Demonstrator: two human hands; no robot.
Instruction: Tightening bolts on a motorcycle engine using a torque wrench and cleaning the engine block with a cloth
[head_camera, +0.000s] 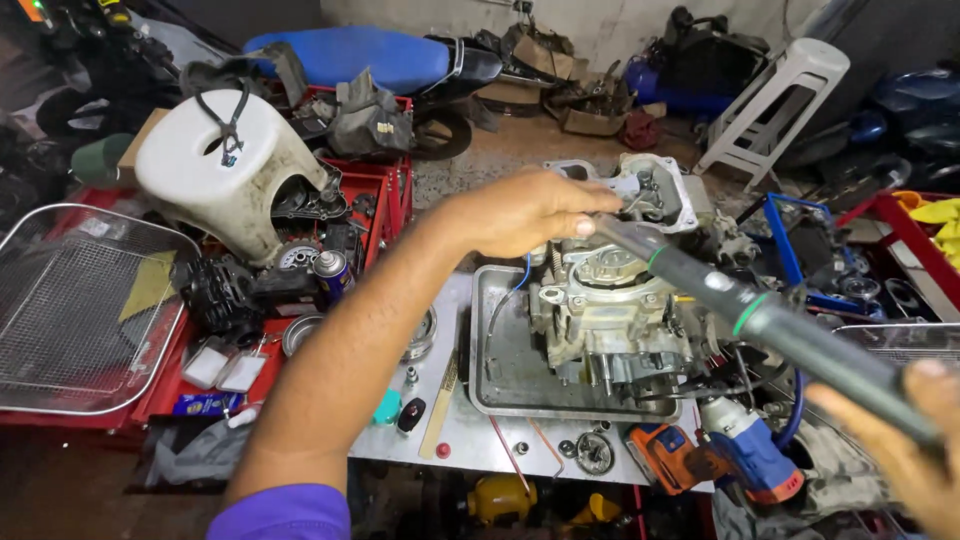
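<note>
Grey long-handled wrench (760, 320), green bands; my left hand (520, 210) clenched over its head, right hand (900, 440) grasping the handle above engine (610, 310).

Left hand (520, 212) curled forward, arm outstretched; right hand (900, 445) gripping, lower right.

Even, soft light; near hands blurred, edges slightly bowed, corners dim.

Engine (610, 310) sits in a metal tray (495, 385); wire basket (85, 310) far left; power drill (715, 455) in front (lying sideways).
</note>
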